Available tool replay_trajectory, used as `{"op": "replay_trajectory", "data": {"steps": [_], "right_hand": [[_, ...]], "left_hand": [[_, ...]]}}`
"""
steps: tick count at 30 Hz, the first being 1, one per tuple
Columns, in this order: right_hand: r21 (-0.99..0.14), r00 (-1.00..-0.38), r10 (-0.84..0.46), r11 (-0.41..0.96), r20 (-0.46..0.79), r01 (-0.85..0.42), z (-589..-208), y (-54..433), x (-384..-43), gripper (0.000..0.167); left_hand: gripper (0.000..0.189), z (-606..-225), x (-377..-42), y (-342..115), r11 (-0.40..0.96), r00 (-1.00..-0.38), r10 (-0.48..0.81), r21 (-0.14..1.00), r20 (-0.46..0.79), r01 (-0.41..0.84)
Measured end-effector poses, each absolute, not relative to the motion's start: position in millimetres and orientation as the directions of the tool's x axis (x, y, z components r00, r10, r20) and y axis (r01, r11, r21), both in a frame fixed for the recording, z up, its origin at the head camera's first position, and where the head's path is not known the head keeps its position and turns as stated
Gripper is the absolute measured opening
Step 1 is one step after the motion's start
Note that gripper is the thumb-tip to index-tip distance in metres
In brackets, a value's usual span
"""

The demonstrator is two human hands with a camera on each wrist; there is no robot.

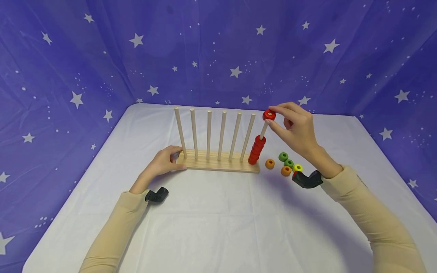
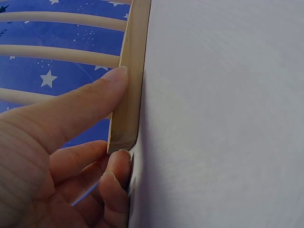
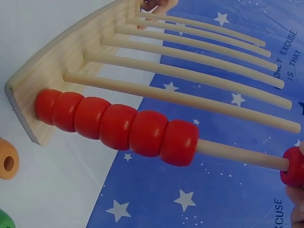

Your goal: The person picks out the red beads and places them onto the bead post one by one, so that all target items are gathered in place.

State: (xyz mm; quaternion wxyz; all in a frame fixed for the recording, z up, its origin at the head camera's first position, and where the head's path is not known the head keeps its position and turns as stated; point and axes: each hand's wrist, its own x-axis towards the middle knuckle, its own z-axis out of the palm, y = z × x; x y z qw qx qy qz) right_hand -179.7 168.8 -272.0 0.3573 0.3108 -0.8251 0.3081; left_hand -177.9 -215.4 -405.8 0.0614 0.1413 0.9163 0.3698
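Note:
A wooden peg stand with a row of upright pegs lies on the table. My left hand grips the stand's left end; the left wrist view has the thumb along the base's front edge and the fingers around its end. On the rightmost peg is a stack of several red beads, reaching partway up. At that peg's top, my right hand pinches another red bead between thumb and fingers. The peg's tip shows in the bead's hole, with bare peg below.
Right of the stand lie loose beads: two orange, one nearest the base, two green, the farther one at the back, and a yellow bead. A starry blue cloth hangs behind the white table.

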Motion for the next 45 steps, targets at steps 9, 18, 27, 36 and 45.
{"op": "replay_trajectory", "data": {"steps": [9,18,27,36,45], "right_hand": [[-0.314,-0.582,-0.285,0.623,0.762,-0.716,-278,168,-180,0.029],[-0.3,-0.587,-0.31,0.631,0.748,-0.715,-284,170,-181,0.027],[-0.313,-0.612,-0.32,0.638,0.723,-0.704,-288,169,-180,0.017],[-0.326,-0.66,-0.335,0.666,0.672,-0.671,-295,170,-179,0.017],[-0.317,-0.682,-0.362,0.683,0.635,-0.658,-301,170,-179,0.023]], "left_hand": [[0.071,-405,-178,-215,0.686,-0.953,0.302,0.697,-0.012,0.209],[0.071,-408,-180,-216,0.675,-0.951,0.309,0.704,0.001,0.22],[0.071,-408,-180,-216,0.679,-0.951,0.309,0.699,0.007,0.225],[0.071,-407,-180,-216,0.682,-0.952,0.306,0.699,-0.004,0.216],[0.071,-408,-180,-216,0.686,-0.952,0.306,0.693,-0.002,0.22]]}}
